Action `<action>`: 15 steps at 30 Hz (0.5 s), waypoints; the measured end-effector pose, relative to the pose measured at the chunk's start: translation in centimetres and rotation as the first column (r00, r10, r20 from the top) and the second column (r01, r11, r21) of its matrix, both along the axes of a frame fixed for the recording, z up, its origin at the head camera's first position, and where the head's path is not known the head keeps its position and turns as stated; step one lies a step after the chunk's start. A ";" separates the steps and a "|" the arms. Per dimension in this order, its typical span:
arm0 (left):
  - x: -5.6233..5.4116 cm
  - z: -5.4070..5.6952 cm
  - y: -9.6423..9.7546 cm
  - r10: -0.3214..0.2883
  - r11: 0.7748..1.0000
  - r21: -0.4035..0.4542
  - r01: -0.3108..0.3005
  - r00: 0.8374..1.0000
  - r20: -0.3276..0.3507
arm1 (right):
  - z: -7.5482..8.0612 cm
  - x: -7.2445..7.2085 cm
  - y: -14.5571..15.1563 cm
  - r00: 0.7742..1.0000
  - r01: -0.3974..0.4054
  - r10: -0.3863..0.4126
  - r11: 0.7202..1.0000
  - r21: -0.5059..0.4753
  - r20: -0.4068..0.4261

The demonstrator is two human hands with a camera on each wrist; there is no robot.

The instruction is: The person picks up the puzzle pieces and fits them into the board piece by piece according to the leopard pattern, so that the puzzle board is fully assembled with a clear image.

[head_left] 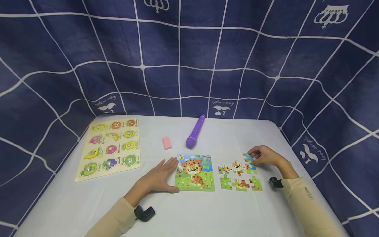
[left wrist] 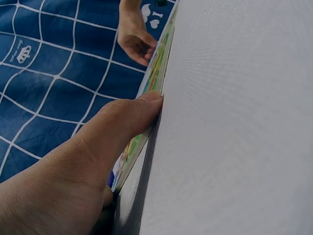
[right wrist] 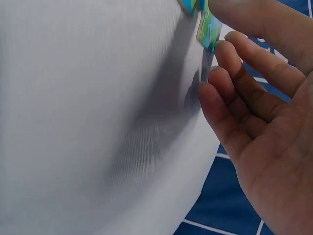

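My left hand [head_left: 158, 176] lies spread at the left side of a square leopard puzzle board [head_left: 193, 172], its fingers fairly straight. In the left wrist view the thumb [left wrist: 132, 115] touches the board's edge. To the right, my right hand [head_left: 265, 155] pinches a green and blue puzzle piece [head_left: 248, 158] at the top right of a loose set of leopard puzzle pieces [head_left: 242, 185]. The right wrist view shows that piece [right wrist: 210, 29] by the thumb, with the other fingers curled; the exact fingertip contact is partly hidden.
A wooden fruit peg board [head_left: 118, 154] lies at the left on the white table [head_left: 207, 214]. Behind the leopard board are a pink block [head_left: 167, 143] and a purple toy microphone [head_left: 196, 131]. A blue checked curtain [head_left: 195, 82] surrounds the table's back and sides.
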State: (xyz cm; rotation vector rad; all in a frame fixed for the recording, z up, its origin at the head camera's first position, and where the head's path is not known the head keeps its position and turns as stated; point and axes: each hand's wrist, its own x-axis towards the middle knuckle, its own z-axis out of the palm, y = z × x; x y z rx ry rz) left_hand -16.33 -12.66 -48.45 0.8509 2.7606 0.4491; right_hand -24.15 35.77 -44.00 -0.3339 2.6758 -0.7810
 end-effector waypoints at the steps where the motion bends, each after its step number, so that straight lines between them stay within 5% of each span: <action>1: 0.0 0.0 0.0 0.001 1.000 -0.003 -0.001 1.000 0.000 | 0.0 0.0 0.1 1.000 0.001 -0.001 1.000 0.002 0.002; 15: -0.1 -0.3 0.0 0.004 1.000 -0.004 -0.004 1.000 -0.007 | 0.0 -1.0 0.4 1.000 -0.004 0.003 0.999 0.035 0.031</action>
